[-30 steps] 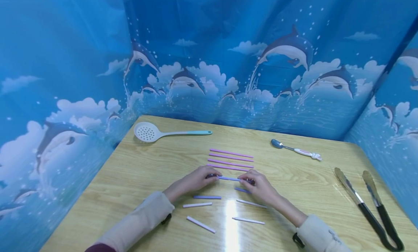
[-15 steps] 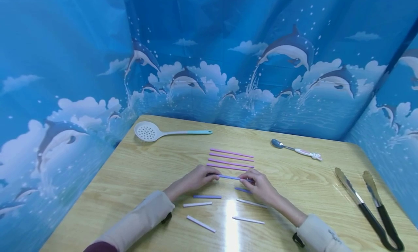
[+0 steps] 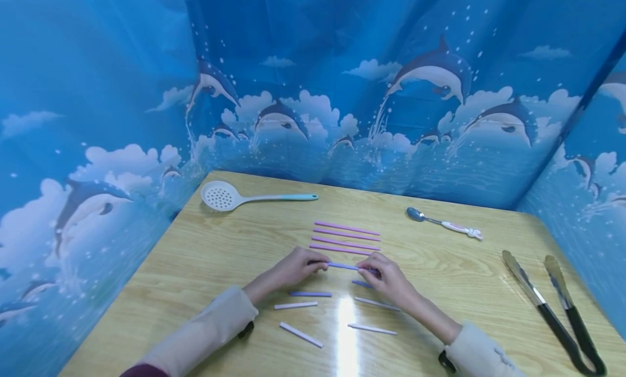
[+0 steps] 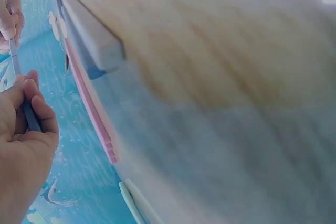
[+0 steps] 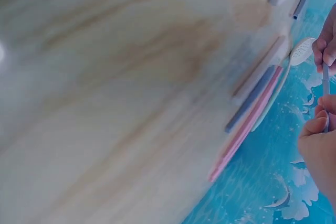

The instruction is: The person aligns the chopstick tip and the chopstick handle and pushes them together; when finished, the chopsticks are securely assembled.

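My left hand (image 3: 299,265) and right hand (image 3: 388,277) are pinching a slim violet stick (image 3: 343,266); straight pink sticks (image 3: 347,228) are lying beyond.

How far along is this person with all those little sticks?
Apparently done: four long pink sticks lie in a neat row. In hand: a violet-blue stick, pinched near its ends by the left hand and right hand. Probably left: six shorter pieces nearer the person, two blue ones and four whitish ones. So perhaps around halfway.
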A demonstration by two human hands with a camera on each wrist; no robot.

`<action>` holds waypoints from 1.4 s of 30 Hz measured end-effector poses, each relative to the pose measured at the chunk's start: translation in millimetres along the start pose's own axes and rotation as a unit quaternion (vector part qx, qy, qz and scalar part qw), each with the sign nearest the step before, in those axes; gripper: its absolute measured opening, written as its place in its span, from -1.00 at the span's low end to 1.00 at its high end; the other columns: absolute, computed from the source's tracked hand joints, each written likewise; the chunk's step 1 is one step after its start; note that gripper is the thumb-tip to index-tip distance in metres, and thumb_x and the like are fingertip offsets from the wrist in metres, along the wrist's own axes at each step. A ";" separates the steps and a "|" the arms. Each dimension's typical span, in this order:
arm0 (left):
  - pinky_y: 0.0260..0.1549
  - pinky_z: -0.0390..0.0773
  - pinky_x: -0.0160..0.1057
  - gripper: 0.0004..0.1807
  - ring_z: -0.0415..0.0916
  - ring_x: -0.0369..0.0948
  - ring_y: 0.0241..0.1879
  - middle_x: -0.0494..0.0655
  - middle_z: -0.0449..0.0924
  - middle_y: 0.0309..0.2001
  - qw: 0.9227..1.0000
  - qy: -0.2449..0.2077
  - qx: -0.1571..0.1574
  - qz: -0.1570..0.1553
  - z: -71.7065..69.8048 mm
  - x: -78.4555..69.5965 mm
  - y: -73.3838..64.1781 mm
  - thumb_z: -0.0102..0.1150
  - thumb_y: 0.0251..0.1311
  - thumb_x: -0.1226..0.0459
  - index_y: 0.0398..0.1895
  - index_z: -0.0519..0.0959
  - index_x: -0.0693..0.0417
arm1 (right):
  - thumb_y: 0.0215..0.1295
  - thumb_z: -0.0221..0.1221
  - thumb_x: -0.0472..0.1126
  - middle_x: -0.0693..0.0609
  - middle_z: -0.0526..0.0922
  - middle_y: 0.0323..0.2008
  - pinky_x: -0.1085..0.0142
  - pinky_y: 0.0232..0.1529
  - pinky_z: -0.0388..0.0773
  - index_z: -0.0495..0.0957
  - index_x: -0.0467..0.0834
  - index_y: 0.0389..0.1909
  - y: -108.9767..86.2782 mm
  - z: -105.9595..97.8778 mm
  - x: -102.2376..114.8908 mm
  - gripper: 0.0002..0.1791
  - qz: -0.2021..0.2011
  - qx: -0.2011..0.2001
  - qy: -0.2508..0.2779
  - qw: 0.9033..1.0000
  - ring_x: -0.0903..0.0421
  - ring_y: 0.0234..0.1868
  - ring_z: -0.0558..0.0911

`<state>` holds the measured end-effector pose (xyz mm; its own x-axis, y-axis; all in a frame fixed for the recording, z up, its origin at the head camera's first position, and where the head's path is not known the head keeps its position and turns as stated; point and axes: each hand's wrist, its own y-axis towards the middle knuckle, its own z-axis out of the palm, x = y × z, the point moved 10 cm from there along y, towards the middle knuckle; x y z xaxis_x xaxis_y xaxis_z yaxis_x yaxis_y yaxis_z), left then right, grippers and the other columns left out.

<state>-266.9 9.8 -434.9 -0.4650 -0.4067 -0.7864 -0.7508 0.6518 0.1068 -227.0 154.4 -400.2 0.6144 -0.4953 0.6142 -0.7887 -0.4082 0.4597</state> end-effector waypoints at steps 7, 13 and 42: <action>-0.40 0.54 -0.45 -0.76 0.56 -0.25 -0.39 0.04 0.70 -0.30 1.000 -0.001 -0.015 0.010 -6.3 -9.3 -0.4 0.11 0.28 0.32 -0.09 0.64 0.26 | 0.11 0.23 -0.50 0.08 0.52 -0.43 0.51 -0.60 0.40 0.64 -0.29 -0.33 3.1 -7.4 11.1 -0.88 -0.020 -0.012 -0.012 1.000 0.40 -0.50 0.35; -0.39 0.55 -0.46 -0.75 0.55 -0.27 -0.40 0.07 0.68 -0.33 1.000 0.005 -0.010 0.012 -8.3 -13.8 -1.5 0.11 0.28 0.31 -0.08 0.63 0.28 | 0.08 0.24 -0.50 0.06 0.53 -0.42 0.52 -0.60 0.40 0.63 -0.29 -0.33 4.3 -10.5 18.9 -0.87 -0.050 -0.014 -0.028 0.998 0.41 -0.50 0.35; -0.44 0.53 -0.46 -0.77 0.57 -0.20 -0.43 0.07 0.69 -0.34 0.998 0.026 -0.023 0.052 -12.5 -27.5 1.5 0.06 0.31 0.31 -0.15 0.65 0.27 | 0.06 0.24 -0.54 0.08 0.48 -0.42 0.54 -0.61 0.38 0.62 -0.30 -0.30 9.5 -17.3 24.6 -0.82 -0.076 -0.015 -0.034 0.996 0.40 -0.51 0.33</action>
<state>-261.1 14.0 -405.5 -0.5640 -0.3714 -0.7375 -0.7170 0.6633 0.2144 -219.8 151.6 -369.6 0.7255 -0.4815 0.4917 -0.6867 -0.4591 0.5637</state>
